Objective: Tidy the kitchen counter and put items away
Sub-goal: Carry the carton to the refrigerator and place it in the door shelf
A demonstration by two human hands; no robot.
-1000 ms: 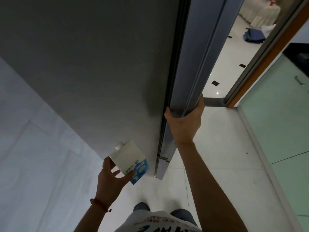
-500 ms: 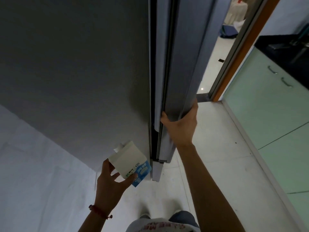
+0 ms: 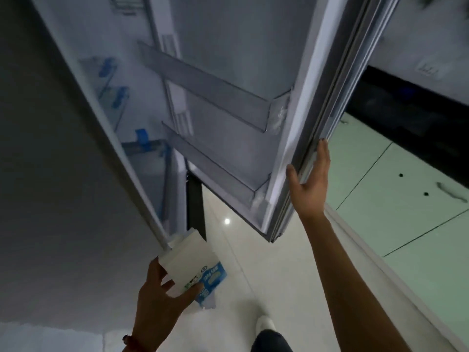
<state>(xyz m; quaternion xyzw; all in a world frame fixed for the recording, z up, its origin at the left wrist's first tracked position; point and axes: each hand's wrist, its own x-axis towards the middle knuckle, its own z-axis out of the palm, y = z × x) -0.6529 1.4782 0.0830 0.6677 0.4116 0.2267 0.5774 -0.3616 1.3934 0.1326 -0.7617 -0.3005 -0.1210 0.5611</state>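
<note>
My left hand [image 3: 158, 295] grips a white and blue milk carton [image 3: 194, 265] low in the view, just below the fridge's front edge. The grey fridge [image 3: 63, 174] stands at the left with its door [image 3: 253, 59] swung wide. My right hand [image 3: 311, 184] rests on the door's outer edge, fingers spread along it and thumb on the inner side. Inside the door are two see-through door shelves [image 3: 210, 90], both bare. Glass shelves with blue clips [image 3: 114, 97] show inside the fridge.
Pale green cabinet doors [image 3: 406, 199] under a black counter [image 3: 418, 110] run along the right. The floor [image 3: 266, 275] is white tile. My shoe [image 3: 265, 323] shows at the bottom. A red bracelet [image 3: 127, 340] is on my left wrist.
The fridge door has swung from nearly shut to wide, showing the shelves inside. My right hand moved right with the door's edge. The carton stays in my left hand.
</note>
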